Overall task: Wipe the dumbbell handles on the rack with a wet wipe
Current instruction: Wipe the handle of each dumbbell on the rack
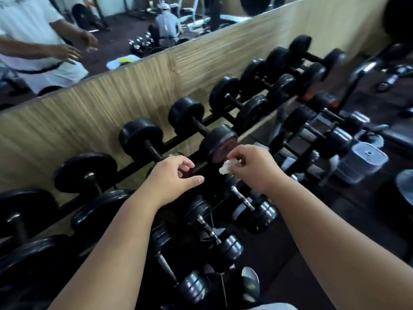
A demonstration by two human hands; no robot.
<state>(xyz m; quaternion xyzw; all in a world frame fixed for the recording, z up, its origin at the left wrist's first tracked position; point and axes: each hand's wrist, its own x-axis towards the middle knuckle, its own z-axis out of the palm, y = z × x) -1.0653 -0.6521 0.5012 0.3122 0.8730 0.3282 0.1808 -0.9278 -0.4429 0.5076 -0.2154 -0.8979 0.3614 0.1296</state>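
Note:
A row of black dumbbells lies on the top tier of a black rack [178, 142], running from near left to far right. My right hand [252, 168] pinches a small crumpled white wet wipe [226, 167] just in front of the red-faced end of one dumbbell [220, 144]. My left hand [173, 177] hovers beside it with loosely curled fingers and holds nothing, over the near end of the dumbbell with a dark threaded handle [154, 151]. Chrome-handled dumbbells [243, 199] sit on the lower tier below my hands.
A wood-panelled wall [111, 104] with a mirror above it backs the rack; the mirror shows a person in a white shirt [33, 41] and gym equipment. More dumbbells [335, 135] and a grey weight [362, 162] crowd the right side.

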